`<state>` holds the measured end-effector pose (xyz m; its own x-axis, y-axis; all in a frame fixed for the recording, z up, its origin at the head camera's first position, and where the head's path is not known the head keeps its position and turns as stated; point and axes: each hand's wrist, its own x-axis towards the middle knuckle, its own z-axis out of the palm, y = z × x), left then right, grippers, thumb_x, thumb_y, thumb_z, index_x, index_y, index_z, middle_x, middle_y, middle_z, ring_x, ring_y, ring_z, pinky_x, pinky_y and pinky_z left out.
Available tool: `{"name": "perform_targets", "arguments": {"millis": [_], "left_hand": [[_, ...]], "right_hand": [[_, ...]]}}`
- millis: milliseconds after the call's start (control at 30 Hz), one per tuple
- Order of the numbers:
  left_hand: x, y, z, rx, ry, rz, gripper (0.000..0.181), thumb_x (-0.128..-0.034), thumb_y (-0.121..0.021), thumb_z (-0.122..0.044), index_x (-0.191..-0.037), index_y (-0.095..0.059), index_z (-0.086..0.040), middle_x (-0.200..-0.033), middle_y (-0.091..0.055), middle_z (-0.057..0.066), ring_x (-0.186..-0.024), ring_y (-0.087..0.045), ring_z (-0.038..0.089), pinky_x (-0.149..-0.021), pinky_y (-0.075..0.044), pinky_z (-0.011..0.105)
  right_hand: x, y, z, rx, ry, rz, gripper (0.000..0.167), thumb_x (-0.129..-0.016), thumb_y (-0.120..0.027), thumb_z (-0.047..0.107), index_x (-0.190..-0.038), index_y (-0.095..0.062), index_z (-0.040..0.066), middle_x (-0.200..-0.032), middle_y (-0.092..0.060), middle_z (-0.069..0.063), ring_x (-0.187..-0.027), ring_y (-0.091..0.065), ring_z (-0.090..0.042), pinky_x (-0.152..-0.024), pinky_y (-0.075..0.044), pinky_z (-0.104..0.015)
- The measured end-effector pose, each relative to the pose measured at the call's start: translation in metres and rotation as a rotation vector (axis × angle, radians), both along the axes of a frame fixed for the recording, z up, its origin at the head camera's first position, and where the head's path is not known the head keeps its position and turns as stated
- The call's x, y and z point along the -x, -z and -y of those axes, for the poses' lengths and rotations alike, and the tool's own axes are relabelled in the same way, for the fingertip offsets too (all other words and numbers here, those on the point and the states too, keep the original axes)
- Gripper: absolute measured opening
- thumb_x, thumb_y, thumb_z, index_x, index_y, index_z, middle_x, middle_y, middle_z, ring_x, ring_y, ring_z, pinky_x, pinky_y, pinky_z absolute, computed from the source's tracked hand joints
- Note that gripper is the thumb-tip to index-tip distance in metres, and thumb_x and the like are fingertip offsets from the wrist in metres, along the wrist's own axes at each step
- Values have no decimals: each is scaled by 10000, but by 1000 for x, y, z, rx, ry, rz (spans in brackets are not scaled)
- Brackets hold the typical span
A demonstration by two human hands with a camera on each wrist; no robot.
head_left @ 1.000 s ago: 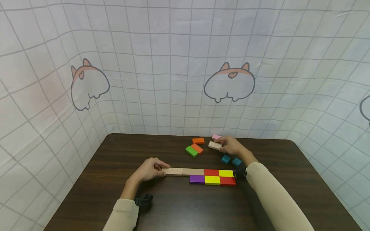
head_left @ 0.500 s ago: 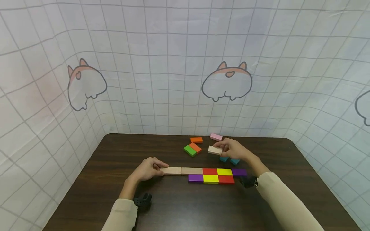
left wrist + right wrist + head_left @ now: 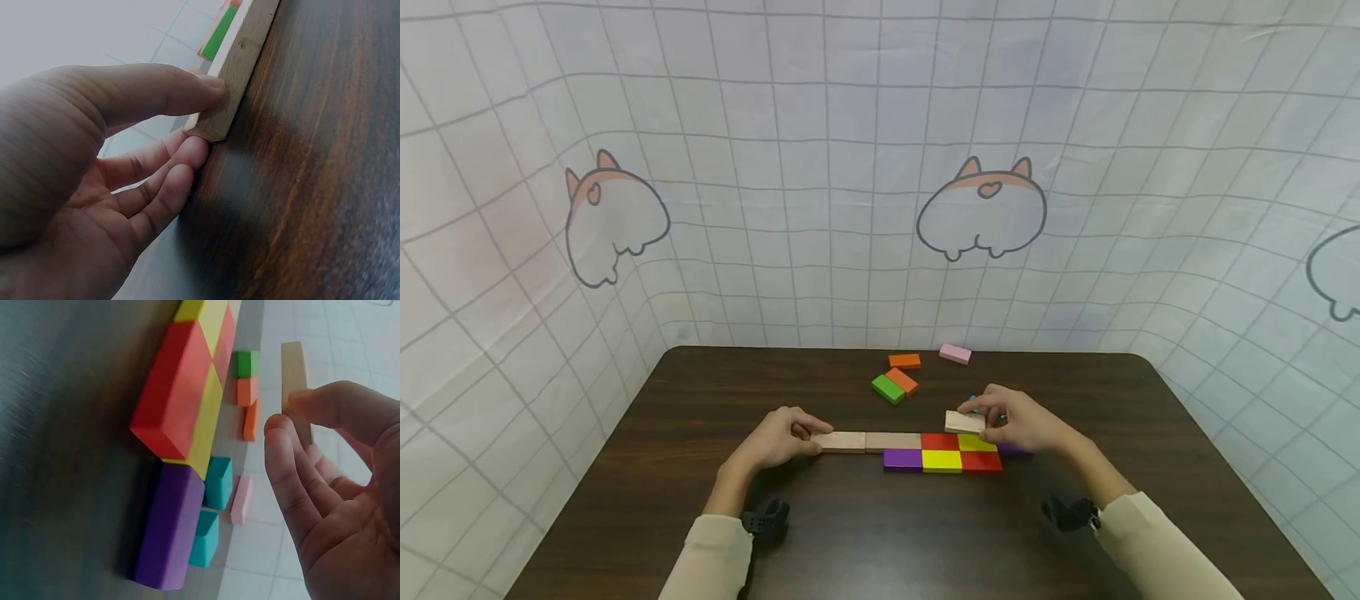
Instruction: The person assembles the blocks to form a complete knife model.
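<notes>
My left hand [image 3: 781,438] pinches the left end of a plain wooden block [image 3: 844,442], which lies flat on the table. Its thumb presses the near side in the left wrist view. A second plain block [image 3: 892,442] continues the row, followed by a red block [image 3: 940,442] and a yellow block [image 3: 977,443]. Above the right part of this row, my right hand [image 3: 1026,421] holds another plain wooden block [image 3: 295,375] between thumb and fingers, off the table. A purple block [image 3: 167,528] at the row's right end is partly covered by that hand in the head view.
In front lie purple [image 3: 902,460], yellow [image 3: 942,461] and red [image 3: 981,462] blocks, side by side. Behind are green [image 3: 888,389], orange [image 3: 904,362] and pink [image 3: 955,354] blocks. Two teal blocks [image 3: 219,482] sit behind the row's right end. A patterned cloth [image 3: 820,250] hangs behind the table.
My right hand has lifted the plain wooden block from the back of the table and brought it nearer, over the row. The left hand stays on its block. The head view has shifted slightly.
</notes>
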<state>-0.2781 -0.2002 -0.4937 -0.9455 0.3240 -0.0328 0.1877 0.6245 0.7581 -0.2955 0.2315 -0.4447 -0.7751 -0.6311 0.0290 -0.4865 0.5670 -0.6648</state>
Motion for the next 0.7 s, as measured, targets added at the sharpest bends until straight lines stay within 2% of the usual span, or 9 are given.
{"name": "perform_targets", "arguments": {"millis": [333,500,700], "left_hand": [[1,0,1,-1,-8,0,257,-878,-792,-89,-1119,-805,-177,-1002,-640,40,-828,-576,175,-714,-501,327],[0,-1,1,-4,-4,2,257,-876,-795,-88,-1124,-803,-155,-1002,-644,59,-821,-578,177,-704,-500,313],[1,1,1,-3,1,3,261,-876,-796,-93,-1127,-803,-161,-995,-640,54,-823,-575,175,-710,-498,319]], "right_hand": [[-31,17,9,0,-48,15,389,-923,-735,106,-1296,-705,212,-1048,-576,-15,-848,-640,-89,-771,-558,-259],[-40,25,22,-8,-87,2,357,-914,-741,93,-1256,-715,190,-992,-555,-3,-807,-592,-55,-739,-540,-241],[-48,29,40,-14,-96,46,342,-888,-757,66,-1217,-709,148,-999,-549,-6,-795,-605,-28,-738,-545,-228]]}}
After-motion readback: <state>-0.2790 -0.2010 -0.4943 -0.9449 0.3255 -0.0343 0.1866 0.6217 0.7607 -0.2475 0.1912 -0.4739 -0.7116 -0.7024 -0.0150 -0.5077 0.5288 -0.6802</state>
